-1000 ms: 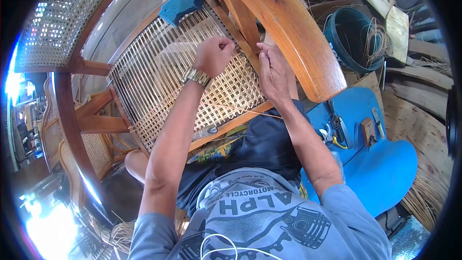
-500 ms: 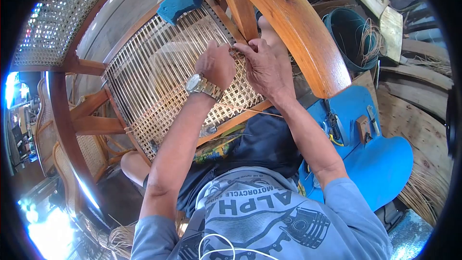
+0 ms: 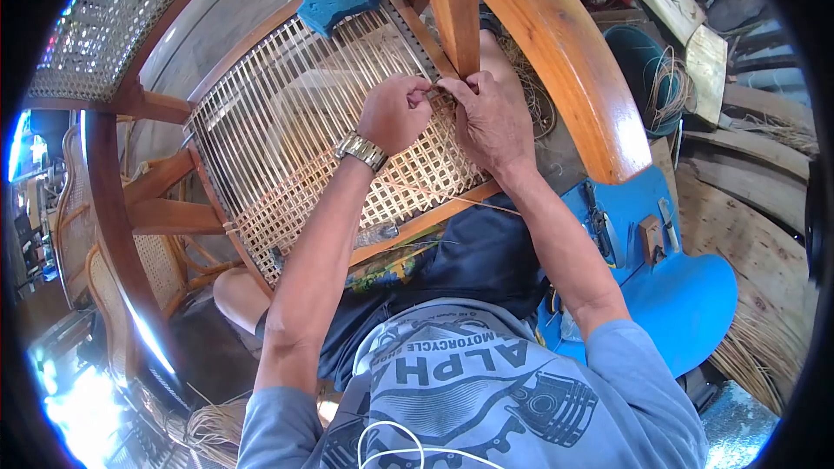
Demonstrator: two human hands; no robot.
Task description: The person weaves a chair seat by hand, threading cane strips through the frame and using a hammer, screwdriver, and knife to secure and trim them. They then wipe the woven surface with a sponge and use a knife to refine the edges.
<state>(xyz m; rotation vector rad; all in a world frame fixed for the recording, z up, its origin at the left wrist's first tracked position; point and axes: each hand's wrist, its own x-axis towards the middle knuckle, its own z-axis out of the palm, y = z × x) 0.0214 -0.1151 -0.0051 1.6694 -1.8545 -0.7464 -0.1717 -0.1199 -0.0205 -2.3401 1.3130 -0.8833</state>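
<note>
The cane seat (image 3: pixel 408 201) sits before me, latticed by its near edge, open toward the far one. At its right edge, my right hand (image 3: pixel 497 126) and left hand (image 3: pixel 395 113) nearly meet, fingers curled; what they pinch, I cannot tell. I'd call this strand-fitting, calling for fine, even tension next. A loose strand (image 3: pixel 479 203) crosses the near edge.
</note>
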